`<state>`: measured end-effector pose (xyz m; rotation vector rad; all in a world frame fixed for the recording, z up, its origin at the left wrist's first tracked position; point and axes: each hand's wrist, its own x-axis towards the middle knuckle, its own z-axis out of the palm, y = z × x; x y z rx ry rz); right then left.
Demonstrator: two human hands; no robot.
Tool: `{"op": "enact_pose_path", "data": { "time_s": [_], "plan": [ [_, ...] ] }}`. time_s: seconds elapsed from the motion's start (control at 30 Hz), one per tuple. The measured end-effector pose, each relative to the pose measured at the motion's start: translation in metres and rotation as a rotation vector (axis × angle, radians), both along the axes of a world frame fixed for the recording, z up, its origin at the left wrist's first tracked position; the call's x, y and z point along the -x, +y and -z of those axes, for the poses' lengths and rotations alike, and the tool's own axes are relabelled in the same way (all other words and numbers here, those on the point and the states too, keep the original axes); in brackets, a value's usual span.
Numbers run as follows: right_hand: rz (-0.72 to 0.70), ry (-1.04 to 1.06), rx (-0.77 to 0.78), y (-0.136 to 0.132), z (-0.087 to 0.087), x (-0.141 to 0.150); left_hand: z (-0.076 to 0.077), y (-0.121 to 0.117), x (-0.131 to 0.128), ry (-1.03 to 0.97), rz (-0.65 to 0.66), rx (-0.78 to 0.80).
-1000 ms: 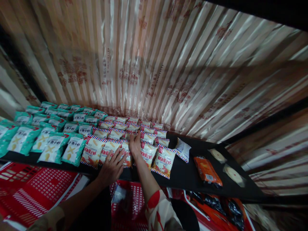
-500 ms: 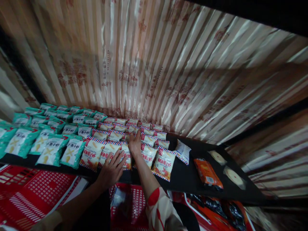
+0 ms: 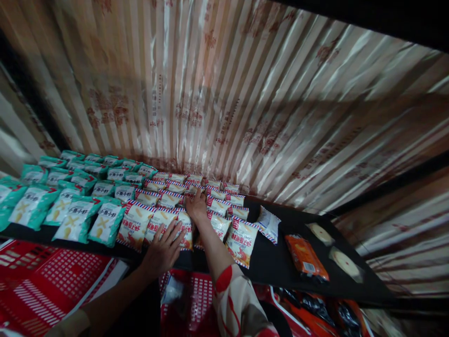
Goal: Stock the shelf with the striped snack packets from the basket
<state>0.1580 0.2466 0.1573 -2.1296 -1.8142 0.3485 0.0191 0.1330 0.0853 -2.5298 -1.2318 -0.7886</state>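
Observation:
My left hand point(image 3: 163, 250) lies with its fingers spread on the front row of white-and-red snack bags point(image 3: 135, 227), touching the bag point(image 3: 185, 229) between my two hands. Farther in, my right hand point(image 3: 197, 206) reaches over the front row into the second. Its bent fingers close on a snack bag there, mostly hidden beneath the hand. These bags have blue-and-red striped edges and stand in several rows, leaning back. At the right end of the front row one bag point(image 3: 241, 241) stands upright beside my right forearm.
Rows of teal snack bags point(image 3: 105, 222) fill the left of the black shelf point(image 3: 270, 262). To the right lie a pale bag point(image 3: 269, 224), an orange packet point(image 3: 307, 257) and two round pale packs point(image 3: 345, 263). Red baskets point(image 3: 56, 285) stand below; a striped plastic-covered wall point(image 3: 196, 93) rises behind.
My right hand has shifted slightly among the bags, its wrist turning a little. The left hand stays on the front row. The view has moved very slightly.

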Motion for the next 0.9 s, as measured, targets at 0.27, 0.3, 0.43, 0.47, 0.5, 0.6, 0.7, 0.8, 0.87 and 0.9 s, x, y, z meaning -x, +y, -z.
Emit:
{"op": "enact_pose_path", "data": {
  "time_s": [0.27, 0.3, 0.43, 0.47, 0.5, 0.6, 0.7, 0.8, 0.87, 0.9],
  "plan": [
    [0.087, 0.130, -0.002, 0.002, -0.005, 0.001, -0.002, 0.001, 0.001, 0.015, 0.006, -0.035],
    [0.085, 0.134, -0.012, 0.002, -0.005, 0.001, -0.002, 0.001, 0.001, 0.018, 0.007, -0.034],
    [0.081, 0.157, -0.043, 0.001, -0.003, 0.000, -0.002, 0.000, 0.002, 0.022, 0.006, -0.027],
    [0.077, 0.161, -0.050, 0.001, -0.002, 0.000, -0.001, 0.000, 0.002, 0.021, 0.006, -0.025],
    [0.074, 0.160, -0.058, 0.001, 0.000, 0.000, -0.001, 0.000, 0.001, 0.019, 0.005, -0.022],
    [0.083, 0.139, -0.089, 0.003, 0.004, 0.000, -0.001, 0.000, 0.001, 0.013, 0.003, -0.014],
    [0.093, 0.114, -0.092, 0.007, 0.005, 0.000, -0.001, 0.000, 0.001, 0.017, 0.004, -0.014],
    [0.097, 0.101, -0.066, 0.011, 0.003, 0.000, -0.003, 0.000, 0.001, 0.018, 0.006, -0.026],
    [0.104, 0.085, -0.055, 0.014, 0.001, -0.001, -0.004, 0.000, 0.001, 0.010, 0.007, -0.039],
    [0.110, 0.076, -0.043, 0.016, 0.000, -0.001, -0.004, 0.000, 0.001, 0.008, 0.006, -0.045]
  ]
}}
